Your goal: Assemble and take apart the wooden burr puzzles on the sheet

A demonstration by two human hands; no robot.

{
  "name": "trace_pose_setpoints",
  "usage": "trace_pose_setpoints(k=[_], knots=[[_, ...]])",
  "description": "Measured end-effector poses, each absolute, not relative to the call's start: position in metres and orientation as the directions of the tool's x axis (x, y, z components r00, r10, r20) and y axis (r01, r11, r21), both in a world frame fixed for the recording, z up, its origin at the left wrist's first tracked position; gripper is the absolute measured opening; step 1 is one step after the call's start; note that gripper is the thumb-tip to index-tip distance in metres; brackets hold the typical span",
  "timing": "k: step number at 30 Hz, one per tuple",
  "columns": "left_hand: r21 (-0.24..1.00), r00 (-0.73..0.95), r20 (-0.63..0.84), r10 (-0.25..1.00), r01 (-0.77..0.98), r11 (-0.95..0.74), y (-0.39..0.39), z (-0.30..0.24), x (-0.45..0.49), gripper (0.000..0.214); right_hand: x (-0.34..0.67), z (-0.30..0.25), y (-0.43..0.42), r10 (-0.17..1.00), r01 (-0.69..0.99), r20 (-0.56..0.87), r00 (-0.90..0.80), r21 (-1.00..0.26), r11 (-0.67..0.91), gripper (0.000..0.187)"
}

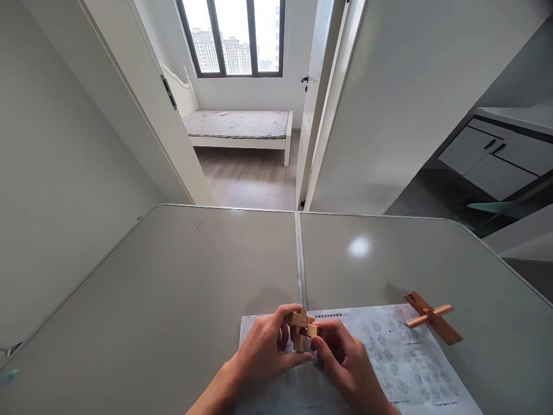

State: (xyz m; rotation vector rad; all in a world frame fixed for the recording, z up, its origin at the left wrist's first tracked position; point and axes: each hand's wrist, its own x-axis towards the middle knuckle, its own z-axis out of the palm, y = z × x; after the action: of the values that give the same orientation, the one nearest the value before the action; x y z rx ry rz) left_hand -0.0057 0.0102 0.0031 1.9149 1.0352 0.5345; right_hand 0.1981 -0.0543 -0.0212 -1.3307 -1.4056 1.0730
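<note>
A small wooden burr puzzle (300, 329) of interlocking light-coloured bars is held between my two hands above a printed sheet. My left hand (268, 344) grips it from the left, index finger over the top and thumb underneath. From the right, my right hand (343, 360) pinches a bar that sticks out of the puzzle's side. The inner faces of the puzzle and some fingertips are hidden. Under both hands lies the instruction sheet (400, 363), covered with small line drawings of puzzle shapes.
On the sheet's upper right edge rests a flat brown wooden piece (447, 331) crossed by a round wooden stick (417, 321). A seam (299, 248) divides the grey table (207, 276). Beyond it are an open door (315, 98) and a bed (237, 124).
</note>
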Motion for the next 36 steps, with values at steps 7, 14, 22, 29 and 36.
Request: trace_pose_setpoints(k=[7,14,22,29,36], knots=[[0.851,0.571,-0.042,0.82,0.451,-0.27,0.0095,0.0071,-0.0066,0.07,0.1965,-0.0204,-0.0564,1.0,0.231,0.029,0.006,-0.973,0.027,0.033],[0.863,0.588,-0.078,0.805,0.444,-0.241,0.013,0.0051,-0.0057,0.069,0.2012,-0.0162,-0.0537,0.996,0.294,0.082,-0.047,-0.951,0.092,0.03],[0.906,0.608,-0.056,0.792,0.365,-0.216,0.0147,0.0053,-0.0066,0.06,0.1994,-0.0183,-0.055,0.979,0.367,0.166,-0.122,-0.909,0.2,0.015],[0.937,0.606,-0.023,0.795,0.291,-0.195,0.0155,-0.001,-0.0078,0.068,0.1985,-0.0151,-0.0548,0.982,0.335,0.113,-0.149,-0.929,0.158,0.016],[0.94,0.595,-0.012,0.804,0.282,-0.194,0.0161,0.0028,-0.0073,0.068,0.1968,-0.013,-0.0551,0.986,0.331,0.115,-0.123,-0.932,0.15,0.026]])
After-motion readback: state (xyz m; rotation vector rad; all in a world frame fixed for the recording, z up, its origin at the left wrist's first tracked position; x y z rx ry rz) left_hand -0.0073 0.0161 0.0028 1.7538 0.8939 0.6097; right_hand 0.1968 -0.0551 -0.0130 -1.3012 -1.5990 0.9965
